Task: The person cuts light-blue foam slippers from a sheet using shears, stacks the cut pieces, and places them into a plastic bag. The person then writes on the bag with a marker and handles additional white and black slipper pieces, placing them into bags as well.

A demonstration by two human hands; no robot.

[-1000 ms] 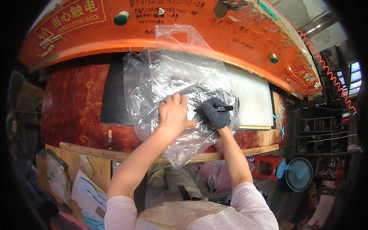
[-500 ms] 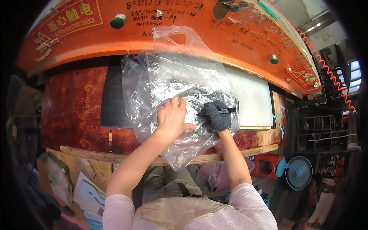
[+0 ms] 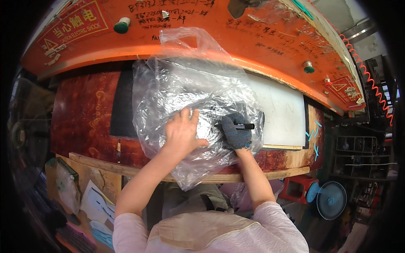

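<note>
A large clear plastic bag (image 3: 173, 90) lies crumpled across the work table, its handle loop reaching up against the orange panel. My bare left hand (image 3: 181, 128) rests on it with fingers spread, pressing the film down. My right hand (image 3: 237, 131), in a dark grey knitted glove, is closed round a black marker pen (image 3: 244, 126). The pen's tip points left and touches or hovers just over the bag. Dark handwritten strokes show on the plastic between my hands. Beneath the bag lie a black sheet (image 3: 122, 105) and a white board (image 3: 282, 111).
An orange machine panel (image 3: 190, 42) with green push buttons borders the table's far side. Reddish-brown wooden boards (image 3: 80, 114) form the left of the tabletop. Thin blue strips (image 3: 314, 133) lie at the right end. A red stool (image 3: 295, 188) and a blue fan (image 3: 331, 200) stand below right.
The view has shifted slightly. My gloved hand keeps the marker and has moved a little down over the bag. My left hand stays pressed on the plastic.
</note>
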